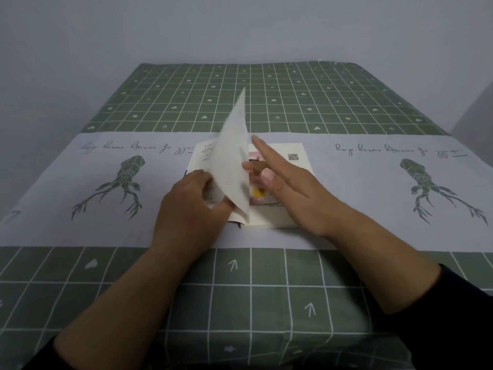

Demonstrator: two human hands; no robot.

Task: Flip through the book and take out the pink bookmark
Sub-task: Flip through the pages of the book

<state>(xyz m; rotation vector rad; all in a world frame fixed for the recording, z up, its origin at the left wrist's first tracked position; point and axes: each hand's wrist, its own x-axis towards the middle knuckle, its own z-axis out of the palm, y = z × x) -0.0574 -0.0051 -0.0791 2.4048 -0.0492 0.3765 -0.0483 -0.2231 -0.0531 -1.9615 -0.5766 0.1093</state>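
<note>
A white book [290,166] lies open in the middle of the table. One page [233,161] stands nearly upright, blurred, over the spine. My left hand [192,201] rests on the book's left side, its fingers at the lower edge of that page. My right hand [285,180] hovers over the right-hand page with fingers spread and nothing in it. Under that hand a pink bookmark [257,194] with a yellow patch lies on the right page, partly hidden by the page and my fingers.
The table wears a green grid-patterned cloth [240,289] with a pale band printed with deer heads [128,180] and script. A plain grey wall stands behind the table's far edge.
</note>
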